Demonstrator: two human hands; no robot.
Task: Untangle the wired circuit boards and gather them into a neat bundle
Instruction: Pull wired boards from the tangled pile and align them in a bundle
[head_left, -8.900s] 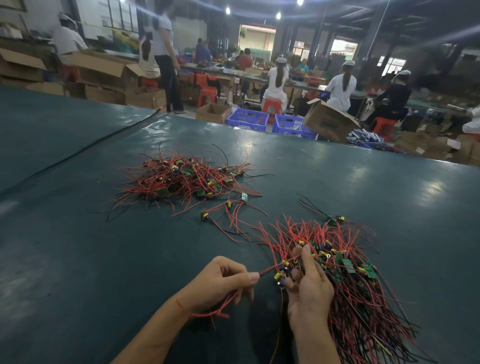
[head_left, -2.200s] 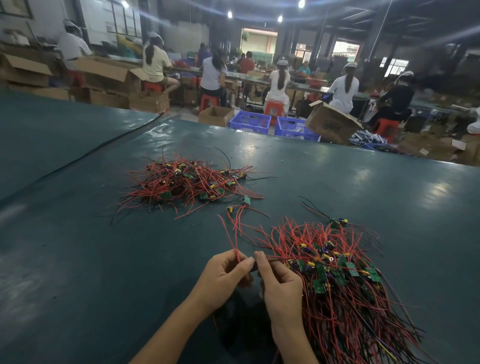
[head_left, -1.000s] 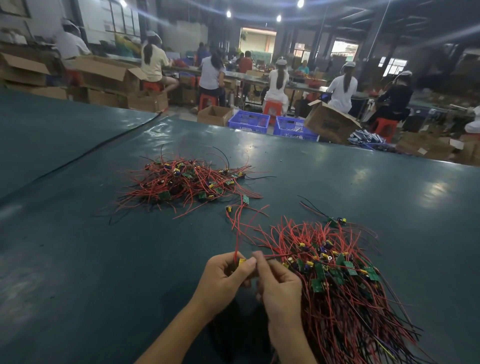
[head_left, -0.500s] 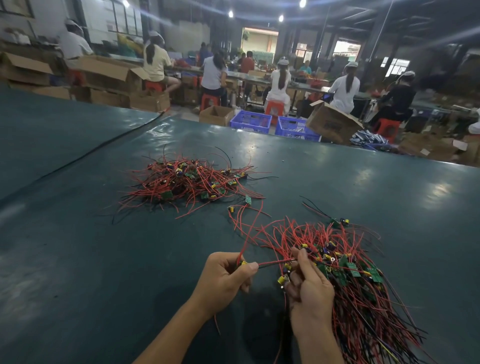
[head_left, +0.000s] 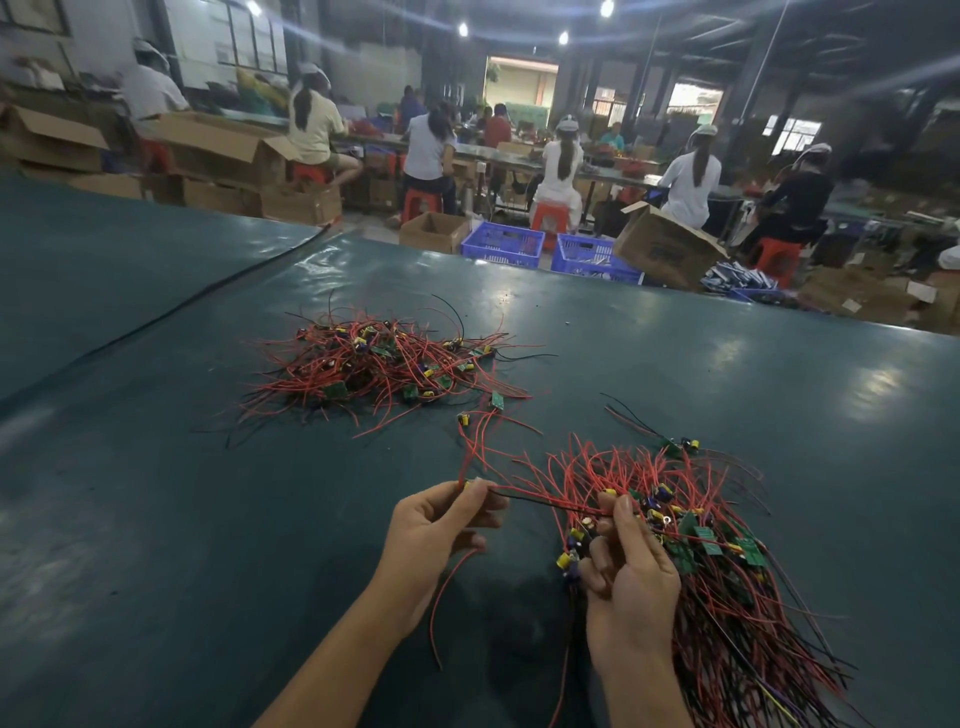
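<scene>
1. Left hand (head_left: 439, 525) pinches one small board's thin red wires
2. Right hand (head_left: 628, 577) grips the gathered bundle (head_left: 727, 582) of green boards
3. A tangled pile (head_left: 379, 369) lies farther off on the glossy teal table (head_left: 156, 519)

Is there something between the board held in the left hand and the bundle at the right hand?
No solid thing stands between. The left hand pinches a small board; a black wire runs from it to the right hand, which grips the bundle. Loose red wires cross the gap and may snag.
</scene>
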